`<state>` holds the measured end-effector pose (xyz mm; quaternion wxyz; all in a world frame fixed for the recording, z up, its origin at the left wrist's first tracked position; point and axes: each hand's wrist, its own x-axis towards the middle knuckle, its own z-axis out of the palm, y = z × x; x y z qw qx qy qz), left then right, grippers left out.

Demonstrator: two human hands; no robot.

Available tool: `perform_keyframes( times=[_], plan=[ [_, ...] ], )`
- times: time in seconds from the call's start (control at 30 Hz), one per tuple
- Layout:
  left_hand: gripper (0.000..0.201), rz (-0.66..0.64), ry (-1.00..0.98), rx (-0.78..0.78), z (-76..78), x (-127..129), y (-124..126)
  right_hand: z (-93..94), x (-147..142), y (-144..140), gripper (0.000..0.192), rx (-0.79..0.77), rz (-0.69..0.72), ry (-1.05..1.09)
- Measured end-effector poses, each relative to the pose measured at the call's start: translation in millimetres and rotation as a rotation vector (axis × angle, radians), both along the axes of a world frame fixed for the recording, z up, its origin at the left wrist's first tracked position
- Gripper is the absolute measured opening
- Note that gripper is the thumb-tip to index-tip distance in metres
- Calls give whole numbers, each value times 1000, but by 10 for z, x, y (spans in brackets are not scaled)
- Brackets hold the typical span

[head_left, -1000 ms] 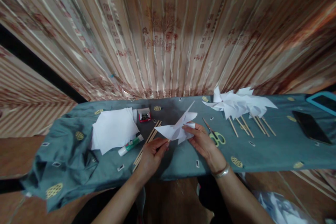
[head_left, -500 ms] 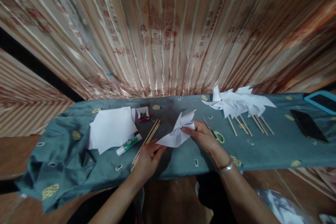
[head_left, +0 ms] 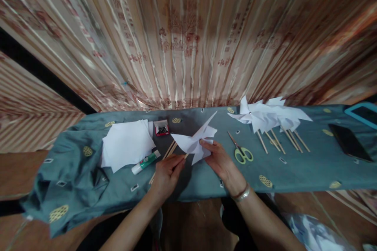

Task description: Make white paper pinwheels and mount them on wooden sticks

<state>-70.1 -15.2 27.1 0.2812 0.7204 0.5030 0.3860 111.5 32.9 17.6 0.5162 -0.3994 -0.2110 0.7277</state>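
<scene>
A white paper pinwheel (head_left: 191,144) is held up over the front middle of the table, its pointed blades spread. My left hand (head_left: 168,172) is closed round a thin wooden stick (head_left: 186,156), whose end shows between the fingers and the paper. At the pinwheel's centre, my right hand (head_left: 219,160) pinches the paper, thumb on the near face. Loose wooden sticks (head_left: 171,150) lie just behind my left hand. Right of my right hand lie scissors (head_left: 243,153) with green handles.
On the left are white paper sheets (head_left: 128,143), a glue stick (head_left: 145,162) and a small box of dark pins (head_left: 161,128). Several pinwheels on sticks (head_left: 268,115) lie right of centre. A phone (head_left: 349,142) and a blue-framed device (head_left: 363,113) are farther right. Behind hangs a curtain (head_left: 182,47).
The pinwheel has turned, its blades now pointing differently. My right hand has shifted slightly left and down, uncovering the scissors' handles. My left hand has stayed almost in place.
</scene>
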Motion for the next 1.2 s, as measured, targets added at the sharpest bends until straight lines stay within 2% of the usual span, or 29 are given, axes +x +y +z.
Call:
perform_keyframes(
  times=[0.1,0.37,0.63,0.73,0.97,1.2],
  plan=[
    [31,-13,4,15,6,-14,-5,10,28,8,30,17,3,-19],
    [30,-56,-18,74,66,31,-43,157,264,50,35,130,177,-212],
    [30,3,28,83,-4,1,5,32,-12,16,31,10,-8,17],
    [30,0,30,88,-8,-2,9,39,3,25,31,12,2,4],
    [31,-65,11,78,52,43,-40,156,266,45,30,147,142,-194],
    [30,-2,27,43,24,38,-10,78,45,1,30,55,18,-22]
  ],
)
